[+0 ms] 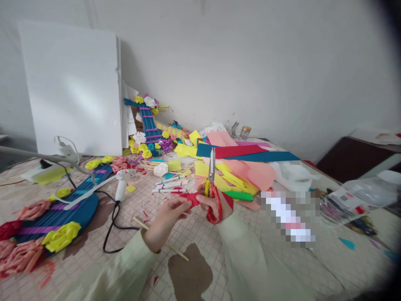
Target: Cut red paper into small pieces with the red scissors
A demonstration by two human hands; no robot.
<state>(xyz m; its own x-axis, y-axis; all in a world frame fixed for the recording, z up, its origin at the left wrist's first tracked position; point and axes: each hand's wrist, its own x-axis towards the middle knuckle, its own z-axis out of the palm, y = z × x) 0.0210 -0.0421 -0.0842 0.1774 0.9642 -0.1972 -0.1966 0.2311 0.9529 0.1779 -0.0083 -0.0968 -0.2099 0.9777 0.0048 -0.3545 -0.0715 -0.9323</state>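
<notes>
My left hand (167, 220) pinches a small piece of red crepe paper (193, 200) between thumb and fingers. On its other side my right hand (209, 202) touches the same piece with its fingertips. That hand also holds a pair of scissors (211, 169) with red and yellow handles, the blades pointing up and away from me. More red paper (228, 201) shows behind the right hand; whether it joins the pinched piece, I cannot tell. A thin wooden stick (180, 252) lies on the table below my left wrist.
To the left lie a blue guitar-shaped piece with paper flowers (90, 200) and a white glue gun (120, 188) with a black cord. Markers (171, 184), a green marker (239, 195) and coloured paper strips (250, 156) lie beyond my hands. A plastic bottle (360, 198) is at right.
</notes>
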